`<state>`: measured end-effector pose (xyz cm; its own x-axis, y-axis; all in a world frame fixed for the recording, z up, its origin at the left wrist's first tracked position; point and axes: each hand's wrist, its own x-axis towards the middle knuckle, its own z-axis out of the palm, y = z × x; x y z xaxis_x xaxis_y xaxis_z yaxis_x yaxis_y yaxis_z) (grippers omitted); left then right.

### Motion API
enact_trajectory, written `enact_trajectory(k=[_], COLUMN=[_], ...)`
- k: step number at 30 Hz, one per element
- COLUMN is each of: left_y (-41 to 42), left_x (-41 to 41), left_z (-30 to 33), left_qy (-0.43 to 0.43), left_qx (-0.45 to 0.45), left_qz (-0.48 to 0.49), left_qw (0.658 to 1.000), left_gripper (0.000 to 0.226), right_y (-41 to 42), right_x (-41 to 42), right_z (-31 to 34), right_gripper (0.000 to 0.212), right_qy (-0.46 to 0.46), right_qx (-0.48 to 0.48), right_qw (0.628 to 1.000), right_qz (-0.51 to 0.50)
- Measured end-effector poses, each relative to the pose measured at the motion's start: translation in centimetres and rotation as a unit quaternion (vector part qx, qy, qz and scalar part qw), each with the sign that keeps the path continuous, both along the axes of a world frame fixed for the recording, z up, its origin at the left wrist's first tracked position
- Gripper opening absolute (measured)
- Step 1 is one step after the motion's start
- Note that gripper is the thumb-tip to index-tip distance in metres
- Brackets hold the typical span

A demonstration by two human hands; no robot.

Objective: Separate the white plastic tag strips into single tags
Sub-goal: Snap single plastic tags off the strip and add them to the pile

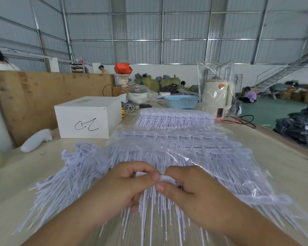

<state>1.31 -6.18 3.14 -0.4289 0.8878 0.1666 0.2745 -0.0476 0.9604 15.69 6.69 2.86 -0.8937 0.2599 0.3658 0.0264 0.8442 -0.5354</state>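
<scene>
Head view: both hands meet low and centre over the desk (283, 167).
Left hand (124, 190): pinching the tag strip (164, 179) at its head.
Right hand (188, 189): pinching the same strip, thumbs nearly touching.
Technique: probably grip close to the joint and twist apart.
Loose tags (64, 176): piled left.
Hidden: the joint itself, behind fingers.

Only writing I can see: a black hand-drawn scrawl on the front of the white box (88, 118), left of centre in the frame. It's loopy and doesn't read as any clear letters or nos. An orange sticker on the cream appliance (215, 96), upper right, is too blurred to read.
</scene>
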Motion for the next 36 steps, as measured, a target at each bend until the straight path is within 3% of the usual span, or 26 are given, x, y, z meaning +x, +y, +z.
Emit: enact_trajectory(k=[6, 10, 15, 18, 20, 23, 30, 36], left_y=[0.2, 1.0, 1.2, 0.6, 0.3, 0.4, 0.6, 0.3], left_x=[0.6, 1.7, 2.6, 0.8, 0.0, 0.8, 1.0, 0.8], left_z=[0.1, 0.0, 0.1, 0.4, 0.6, 0.5, -0.7, 0.0], left_qy=[-0.014, -0.146, -0.262, -0.299, -0.228, -0.091, 0.012, 0.009], left_qx=[0.051, 0.134, 0.181, 0.186, 0.168, 0.128, 0.035, 0.045], left_qz=[0.046, 0.082, 0.088, 0.120, 0.123, 0.065, 0.019, 0.043], left_qw=[0.998, 0.977, 0.944, 0.928, 0.951, 0.986, 0.999, 0.998], left_gripper=[0.024, 0.027, 0.019, 0.018, 0.017, 0.027, 0.025, 0.021], right_y=[-0.9, -2.0, -2.9, -1.7, -1.0, -1.1, -1.3, -1.1], right_x=[-0.3, -0.9, -1.5, -0.9, -0.2, -0.1, -0.4, -0.9], right_z=[0.1, 0.1, -0.2, 0.5, 0.7, 0.2, -0.8, -0.5], right_gripper=[0.032, 0.034, 0.032, 0.034, 0.033, 0.013, 0.063, 0.059], right_qy=[0.034, 0.106, 0.191, 0.276, 0.280, 0.154, -0.018, 0.007], right_qx=[0.052, 0.089, 0.059, -0.031, -0.074, -0.091, 0.057, 0.007], right_qw=[0.997, 0.985, 0.971, 0.947, 0.950, 0.984, 0.998, 1.000], right_qz=[-0.049, -0.104, -0.128, -0.159, -0.113, -0.003, -0.013, 0.021])
